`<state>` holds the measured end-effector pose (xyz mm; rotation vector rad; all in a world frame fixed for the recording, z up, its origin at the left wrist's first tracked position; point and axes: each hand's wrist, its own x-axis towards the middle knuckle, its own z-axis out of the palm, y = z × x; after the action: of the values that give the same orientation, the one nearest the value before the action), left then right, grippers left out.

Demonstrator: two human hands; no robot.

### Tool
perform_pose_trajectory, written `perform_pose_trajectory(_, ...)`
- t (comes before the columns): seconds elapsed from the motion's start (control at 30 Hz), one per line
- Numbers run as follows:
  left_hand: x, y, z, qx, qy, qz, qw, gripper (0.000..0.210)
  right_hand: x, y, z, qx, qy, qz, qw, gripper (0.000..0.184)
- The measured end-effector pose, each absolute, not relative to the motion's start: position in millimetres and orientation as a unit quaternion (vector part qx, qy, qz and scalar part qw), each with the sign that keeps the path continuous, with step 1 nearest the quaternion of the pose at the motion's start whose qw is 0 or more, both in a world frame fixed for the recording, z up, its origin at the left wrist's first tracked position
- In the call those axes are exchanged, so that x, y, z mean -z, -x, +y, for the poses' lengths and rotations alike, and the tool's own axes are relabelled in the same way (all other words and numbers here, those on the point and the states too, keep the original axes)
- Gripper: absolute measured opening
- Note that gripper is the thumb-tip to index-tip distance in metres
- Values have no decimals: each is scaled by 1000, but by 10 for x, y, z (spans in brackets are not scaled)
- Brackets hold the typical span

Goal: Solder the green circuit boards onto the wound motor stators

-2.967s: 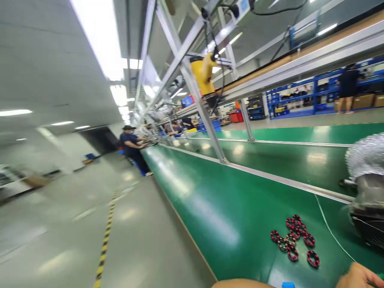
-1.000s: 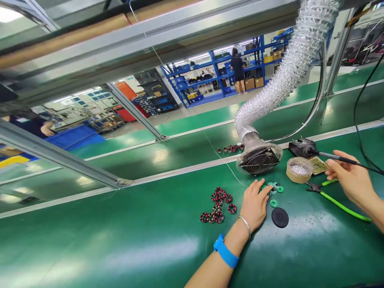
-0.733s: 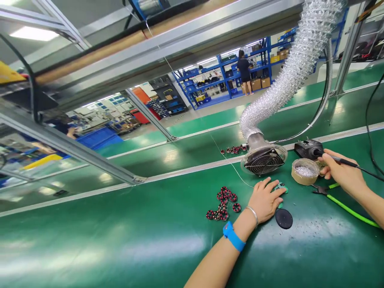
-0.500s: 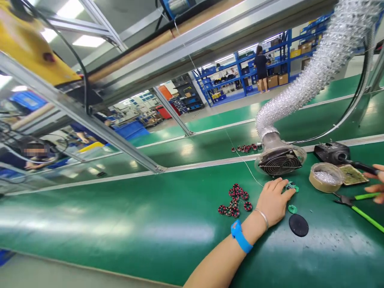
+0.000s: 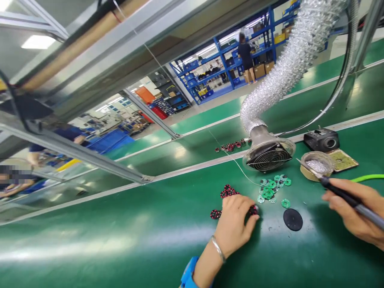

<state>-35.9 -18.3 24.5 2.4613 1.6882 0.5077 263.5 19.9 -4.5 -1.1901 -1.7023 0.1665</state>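
Note:
My left hand (image 5: 235, 220) is over the loose group of small red-and-black wound rings (image 5: 228, 191), its thumb and forefinger closed about one wound ring (image 5: 254, 210) at the table surface. My right hand (image 5: 355, 206) grips a soldering iron (image 5: 339, 191) by its dark handle, the tip pointing up and left. That tip passes in front of a round tub of silvery wire (image 5: 318, 165). Between the hands lie a heap of green ring-shaped circuit boards (image 5: 268, 190), one separate green board (image 5: 285, 203) and a black disc (image 5: 293, 219).
A fume extractor head (image 5: 270, 156) on a silver hose (image 5: 279, 76) stands behind the boards. At right are a black iron holder (image 5: 321, 140), a tin with a yellowish sponge (image 5: 342, 160) and a green handle (image 5: 369, 177). A solder wire (image 5: 240, 165) hangs down to the boards.
My left hand has moved left from the green boards to the wound rings, uncovering the boards. My right hand has brought the soldering iron out of its holder, leftward. The view has shifted.

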Motion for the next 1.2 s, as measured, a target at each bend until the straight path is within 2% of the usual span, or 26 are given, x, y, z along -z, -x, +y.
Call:
perform_pose_trajectory(0.07,-239,103,-197,-205,-822,522,96,24,-51,-2475,259,-78,361,-779,506,26)
perform_pose_trajectory(0.13,-187,-162,-190,-211,-831,503,109,24,-87,-2377,343,-82,314,-801,503,25)
perform_pose_trajectory(0.33,50,-527,-136,-151,-820,549,55,16,51,-2331,329,-147,247,-815,503,21)
perform_pose_trajectory(0.4,60,-473,-148,-161,-815,552,73,22,105,-2351,259,-149,251,-818,495,16)
perform_pose_trajectory(0.53,-21,-277,-147,-194,-800,530,205,47,159,-2343,145,-153,267,-827,470,16)
perform_pose_trajectory(0.6,-62,-201,-120,-200,-784,533,247,39,178,-2293,109,-146,267,-835,458,17)
perform_pose_trajectory(0.7,-82,-137,-70,-202,-782,512,293,12,210,-2180,75,-107,255,-870,409,15)
perform_pose_trajectory(0.83,-49,-83,-21,-241,-769,469,361,11,250,-2073,61,-55,230,-902,361,19)
perform_pose_trajectory(0.9,-12,-57,-8,-267,-760,465,368,12,263,-2069,58,-69,221,-900,369,20)
perform_pose_trajectory(1.1,126,-44,41,-329,-809,385,300,19,208,-2178,57,-252,212,-823,462,27)
perform_pose_trajectory(1.2,144,-48,78,-338,-832,350,266,13,158,-2234,105,-260,234,-798,491,32)
